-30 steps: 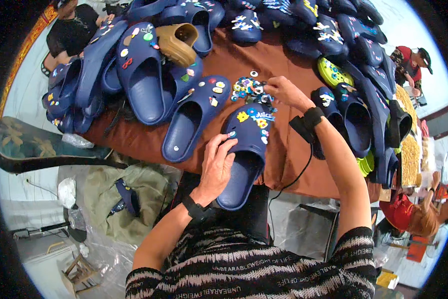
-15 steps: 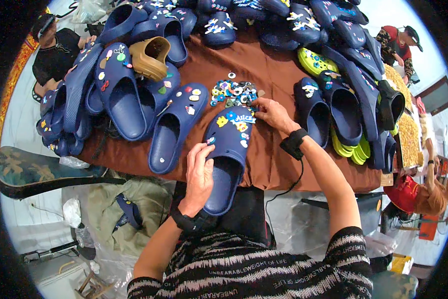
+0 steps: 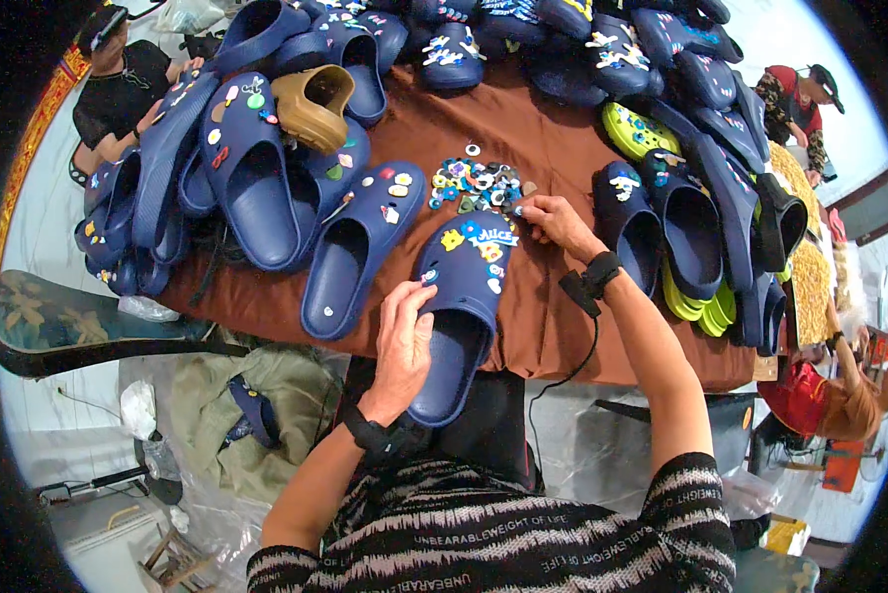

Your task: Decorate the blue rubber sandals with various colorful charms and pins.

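Note:
A navy blue clog lies in front of me at the near table edge, heel toward me. Its toe carries yellow, blue and white charms, with a lettered one among them. My left hand grips the clog's left side, fingers on its upper near a small round charm. Just right of the toe, my right hand pinches a tiny charm between thumb and fingertips; its details are too small to make out. Beyond the toe is a pile of loose charms, mostly blue, white, black and grey.
A decorated navy slide lies left of the clog. Navy clogs and a brown one crowd the left. More clogs, some lime green, stand right on the brown cloth. Other people work on both sides.
My right hand has drawn slightly right from the pile's near edge, and a tiny charm now shows at its fingertips. My left hand keeps its hold; the whole view has shifted a little.

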Demonstrator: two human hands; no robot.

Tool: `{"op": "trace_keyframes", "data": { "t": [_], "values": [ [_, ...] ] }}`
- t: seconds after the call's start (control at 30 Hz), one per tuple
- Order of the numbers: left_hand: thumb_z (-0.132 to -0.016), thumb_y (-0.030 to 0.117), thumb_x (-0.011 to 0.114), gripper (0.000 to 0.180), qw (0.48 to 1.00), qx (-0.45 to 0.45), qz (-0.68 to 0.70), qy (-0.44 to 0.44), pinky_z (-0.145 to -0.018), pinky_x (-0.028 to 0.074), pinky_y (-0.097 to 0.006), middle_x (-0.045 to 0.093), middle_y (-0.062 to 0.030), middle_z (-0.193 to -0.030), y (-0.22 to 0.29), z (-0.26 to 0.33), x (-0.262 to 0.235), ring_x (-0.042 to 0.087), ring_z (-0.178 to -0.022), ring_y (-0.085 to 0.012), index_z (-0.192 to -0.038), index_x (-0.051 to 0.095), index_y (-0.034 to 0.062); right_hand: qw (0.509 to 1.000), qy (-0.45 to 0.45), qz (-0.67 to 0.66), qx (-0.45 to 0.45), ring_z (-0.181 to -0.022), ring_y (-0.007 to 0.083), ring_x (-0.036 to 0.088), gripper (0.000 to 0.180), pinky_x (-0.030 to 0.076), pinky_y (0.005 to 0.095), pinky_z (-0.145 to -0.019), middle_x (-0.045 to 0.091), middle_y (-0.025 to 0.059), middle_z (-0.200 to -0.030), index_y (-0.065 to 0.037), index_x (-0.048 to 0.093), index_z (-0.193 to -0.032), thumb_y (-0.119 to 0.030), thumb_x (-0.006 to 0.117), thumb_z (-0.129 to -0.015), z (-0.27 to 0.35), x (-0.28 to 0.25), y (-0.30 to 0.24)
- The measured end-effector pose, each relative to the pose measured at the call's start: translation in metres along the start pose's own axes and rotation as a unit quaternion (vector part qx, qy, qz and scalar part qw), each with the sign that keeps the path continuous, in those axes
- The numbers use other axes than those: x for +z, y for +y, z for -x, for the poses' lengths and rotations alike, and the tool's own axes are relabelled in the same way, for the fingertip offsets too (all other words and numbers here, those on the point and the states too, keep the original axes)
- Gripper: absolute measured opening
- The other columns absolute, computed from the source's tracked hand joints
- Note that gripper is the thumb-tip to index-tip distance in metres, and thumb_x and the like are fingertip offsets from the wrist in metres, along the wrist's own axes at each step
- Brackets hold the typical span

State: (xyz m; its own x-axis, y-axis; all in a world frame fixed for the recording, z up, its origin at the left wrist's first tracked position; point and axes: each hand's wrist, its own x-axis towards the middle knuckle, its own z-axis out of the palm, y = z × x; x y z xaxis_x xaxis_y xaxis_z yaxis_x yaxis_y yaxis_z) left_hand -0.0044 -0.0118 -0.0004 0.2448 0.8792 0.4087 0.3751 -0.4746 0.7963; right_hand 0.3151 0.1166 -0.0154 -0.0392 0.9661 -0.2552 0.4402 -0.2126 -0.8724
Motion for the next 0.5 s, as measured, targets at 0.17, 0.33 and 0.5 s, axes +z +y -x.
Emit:
{"op": "trace_keyframes", "data": {
  "t": [0.17,0.33,0.5],
  "values": [
    [-0.097,0.002,0.056,0.032,1.000,0.006,-0.004,0.004,-0.107,0.041,-0.044,0.053,-0.0186,-0.132,0.001,0.001,-0.001,0.052,-0.124,-0.0374,-0.129,0.057,0.0020,1.000,-0.006,-0.008,0.013,-0.066,0.0061,0.054,0.024,0.045,0.0235,-0.059,0.063,-0.0040,-0.084,-0.007,0.070,-0.115,-0.024,0.059,-0.103,-0.002,0.000,0.002],
    [-0.097,0.002,0.055,0.031,1.000,0.000,-0.004,0.002,-0.106,0.041,-0.044,0.053,-0.0187,-0.132,0.001,0.001,0.000,0.051,-0.124,-0.0375,-0.129,0.057,0.0020,0.993,0.102,0.000,-0.057,-0.071,0.0146,0.059,0.018,0.050,0.0315,-0.064,0.064,0.0048,-0.078,-0.002,0.066,-0.098,-0.020,0.064,-0.098,0.006,0.014,-0.001],
    [-0.098,0.003,0.054,0.031,1.000,-0.001,0.002,0.005,-0.106,0.041,-0.044,0.053,-0.0189,-0.132,0.000,0.002,0.001,0.051,-0.124,-0.0378,-0.128,0.058,0.0021,0.974,0.103,0.165,-0.119,-0.084,0.0301,0.068,0.018,0.053,0.0428,-0.076,0.070,0.0145,-0.089,-0.008,0.065,-0.106,-0.021,0.068,-0.093,0.008,0.020,0.000]
  ]
}}
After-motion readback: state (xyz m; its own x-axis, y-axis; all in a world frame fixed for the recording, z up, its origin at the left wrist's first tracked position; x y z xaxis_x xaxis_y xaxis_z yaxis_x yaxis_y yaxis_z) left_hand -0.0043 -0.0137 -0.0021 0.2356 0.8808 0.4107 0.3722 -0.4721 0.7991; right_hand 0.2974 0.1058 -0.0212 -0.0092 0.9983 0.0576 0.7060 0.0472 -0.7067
